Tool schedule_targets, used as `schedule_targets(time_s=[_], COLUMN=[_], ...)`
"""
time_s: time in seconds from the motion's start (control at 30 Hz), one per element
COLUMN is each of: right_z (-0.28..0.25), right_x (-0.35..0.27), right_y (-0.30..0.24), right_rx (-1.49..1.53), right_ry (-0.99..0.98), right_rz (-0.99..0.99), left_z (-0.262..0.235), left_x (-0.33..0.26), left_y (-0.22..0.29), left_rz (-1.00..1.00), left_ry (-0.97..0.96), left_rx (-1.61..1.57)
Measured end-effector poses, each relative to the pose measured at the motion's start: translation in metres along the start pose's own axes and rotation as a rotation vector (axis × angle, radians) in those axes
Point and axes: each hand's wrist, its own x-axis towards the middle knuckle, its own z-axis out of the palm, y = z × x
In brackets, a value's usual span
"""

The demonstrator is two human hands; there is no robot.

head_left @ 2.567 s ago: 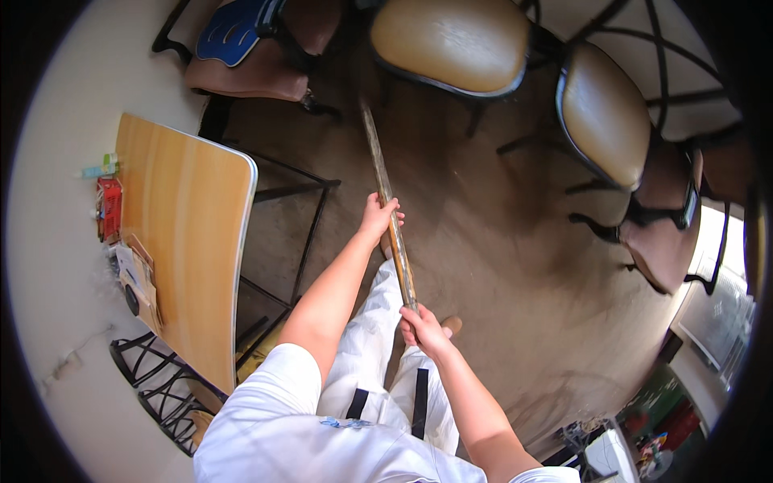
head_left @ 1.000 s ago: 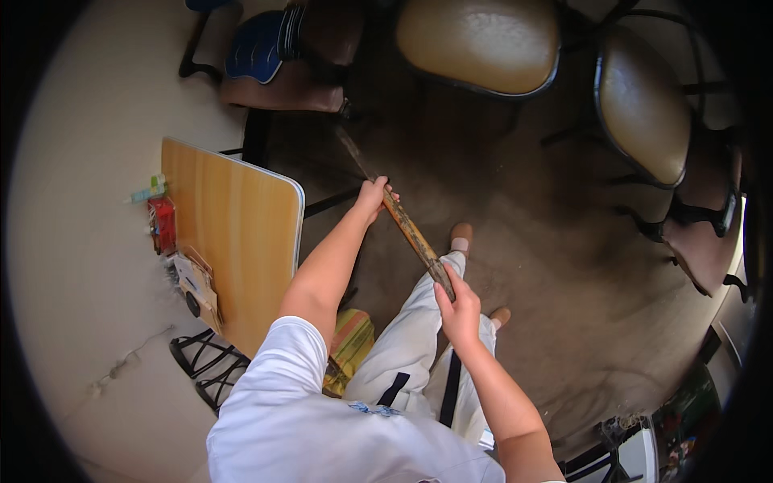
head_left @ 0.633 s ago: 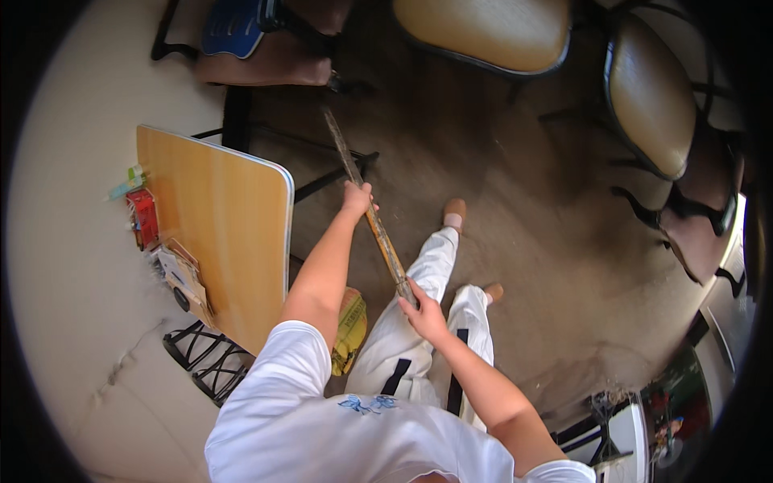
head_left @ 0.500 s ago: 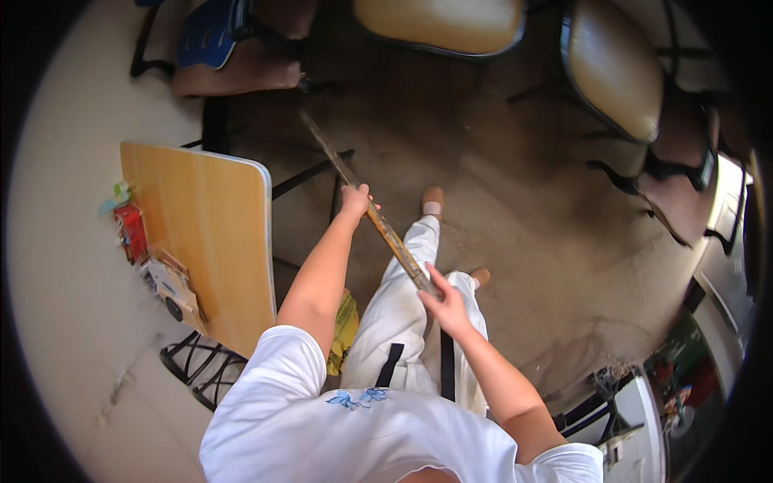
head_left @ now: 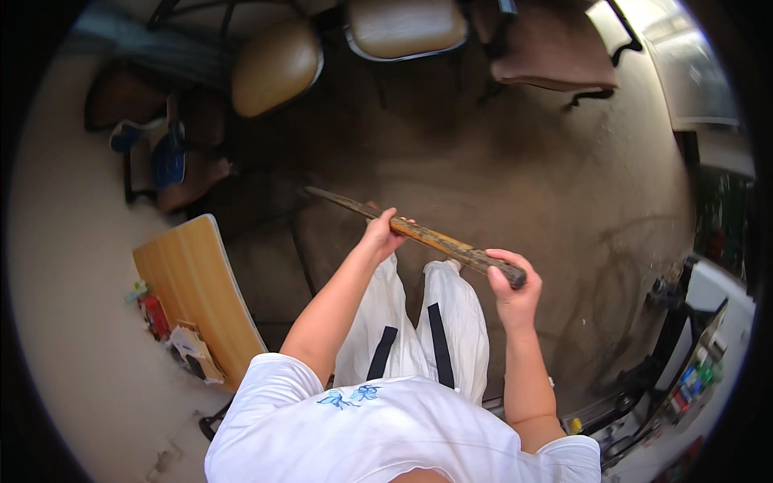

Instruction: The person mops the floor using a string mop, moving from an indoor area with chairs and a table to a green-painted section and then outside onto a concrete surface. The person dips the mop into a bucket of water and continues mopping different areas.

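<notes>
A long, worn wooden stick [head_left: 441,241], brown with yellowish patches, is held aslant in front of my body. Its thin end points to the far left, and its thick dark end lies at the right. My left hand [head_left: 388,232] is wrapped round the stick near its middle. At the thick end, my right hand [head_left: 514,286] grips it between thumb and fingers. The stick is up off the floor, above my white trousers [head_left: 366,338]. What lies at the far tip is blurred.
To my left is a light wood table [head_left: 193,290] with papers [head_left: 193,346] and a red item [head_left: 153,315] on it. Tan-seated chairs [head_left: 407,28] stand at the far side, and a brownish chair [head_left: 555,56] at far right. A cluttered white table [head_left: 721,294] is at right.
My view has turned to the right, so the table and chairs sit farther left. The stick lies flatter across me, and my right hand has moved right with its thick end.
</notes>
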Motion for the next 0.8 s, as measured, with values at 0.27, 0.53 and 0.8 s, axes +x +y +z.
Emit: schedule_targets(time_s=[0.27,0.53,0.8], right_z=[-0.183,-0.248,-0.226], right_x=[-0.101,-0.180,-0.176], right_y=[-0.016,-0.057,-0.054], right_rx=[-0.101,-0.470,-0.594], right_ry=[0.406,0.616,0.380], right_rz=[-0.095,-0.456,-0.946], left_z=[0.142,0.238,0.249], left_x=[-0.050,-0.087,-0.076], left_y=[-0.167,-0.275,-0.348], left_rz=[-0.274,-0.452,-0.550], left_ry=[-0.230,-0.455,-0.528], left_rx=[0.194,0.421,0.556])
